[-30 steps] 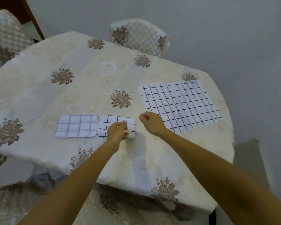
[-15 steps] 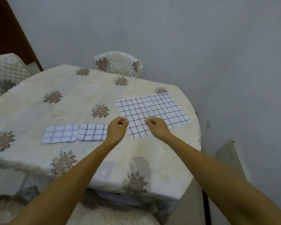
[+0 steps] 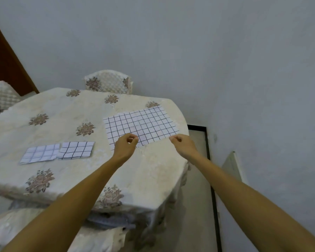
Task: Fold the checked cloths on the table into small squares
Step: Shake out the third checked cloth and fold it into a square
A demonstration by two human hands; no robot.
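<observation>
At the table's point(image 3: 153, 170) right edge, my left hand point(image 3: 125, 147) and right hand point(image 3: 182, 144), fingers curled, are at the unfolded checked cloth's point(image 3: 144, 124) near corners; gripping or not, I cannot tell.

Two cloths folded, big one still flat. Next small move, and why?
Probably pinch the flat cloth by its near edge and fold it toward the far edge: left hand and right hand hover curled at that edge, grip unclear.
</observation>
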